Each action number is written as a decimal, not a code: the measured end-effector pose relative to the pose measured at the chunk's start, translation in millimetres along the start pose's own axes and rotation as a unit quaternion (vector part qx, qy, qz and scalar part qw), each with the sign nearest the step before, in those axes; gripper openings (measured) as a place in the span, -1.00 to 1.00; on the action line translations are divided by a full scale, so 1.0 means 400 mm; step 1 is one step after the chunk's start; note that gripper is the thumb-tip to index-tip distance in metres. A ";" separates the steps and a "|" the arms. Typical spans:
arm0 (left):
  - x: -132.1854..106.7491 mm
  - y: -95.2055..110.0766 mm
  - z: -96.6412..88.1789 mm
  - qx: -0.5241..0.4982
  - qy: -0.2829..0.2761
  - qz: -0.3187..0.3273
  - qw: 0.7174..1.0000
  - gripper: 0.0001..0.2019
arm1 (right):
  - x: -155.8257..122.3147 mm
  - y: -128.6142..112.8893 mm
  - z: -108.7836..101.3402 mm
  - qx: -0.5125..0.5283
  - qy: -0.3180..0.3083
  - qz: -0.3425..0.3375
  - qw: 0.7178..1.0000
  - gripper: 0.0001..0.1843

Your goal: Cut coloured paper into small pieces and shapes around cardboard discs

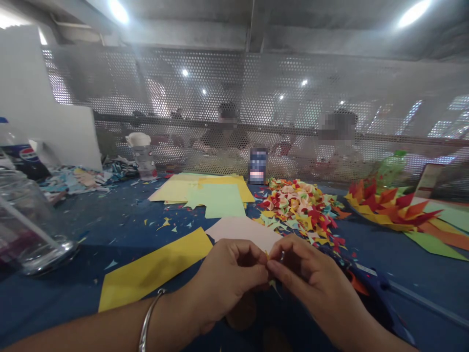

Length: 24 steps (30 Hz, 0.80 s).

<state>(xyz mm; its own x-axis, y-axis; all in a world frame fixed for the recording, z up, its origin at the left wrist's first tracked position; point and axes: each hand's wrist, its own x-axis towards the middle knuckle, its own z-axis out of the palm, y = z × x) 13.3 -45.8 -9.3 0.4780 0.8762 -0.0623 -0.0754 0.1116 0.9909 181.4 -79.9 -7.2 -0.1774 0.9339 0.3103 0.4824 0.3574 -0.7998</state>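
Observation:
My left hand and my right hand meet at the front middle of the blue table, fingertips pinched together on a tiny yellow paper piece that is mostly hidden between them. A silver bangle sits on my left wrist. Just beyond the hands lie a pale pink sheet and a yellow sheet. A heap of small folded coloured paper pieces lies behind my right hand.
A glass jar stands at the left. Yellow and green sheets lie mid-table, a spiky red-orange paper assembly at right. A blue glue gun lies by my right hand. Two people sit behind a perforated screen.

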 end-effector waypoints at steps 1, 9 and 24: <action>0.000 0.001 0.000 0.007 0.001 0.000 1.000 -0.94 | 0.000 0.001 0.001 0.016 -0.006 0.012 1.000 -0.87; 0.003 0.001 -0.003 0.071 0.001 0.010 0.997 -0.97 | 0.004 0.003 0.003 0.076 -0.040 0.052 0.995 -0.81; -0.002 -0.002 -0.012 0.112 -0.027 -0.044 0.992 -0.92 | 0.008 0.011 -0.001 0.108 -0.065 0.060 0.990 -0.82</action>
<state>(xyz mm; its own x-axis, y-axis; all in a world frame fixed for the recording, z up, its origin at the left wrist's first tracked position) 8.7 -44.4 -10.8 0.5205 0.8406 -0.1501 0.1621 0.0753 0.9839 183.2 -75.2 -9.6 -0.2448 0.9581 0.1486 0.3149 0.2236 -0.9224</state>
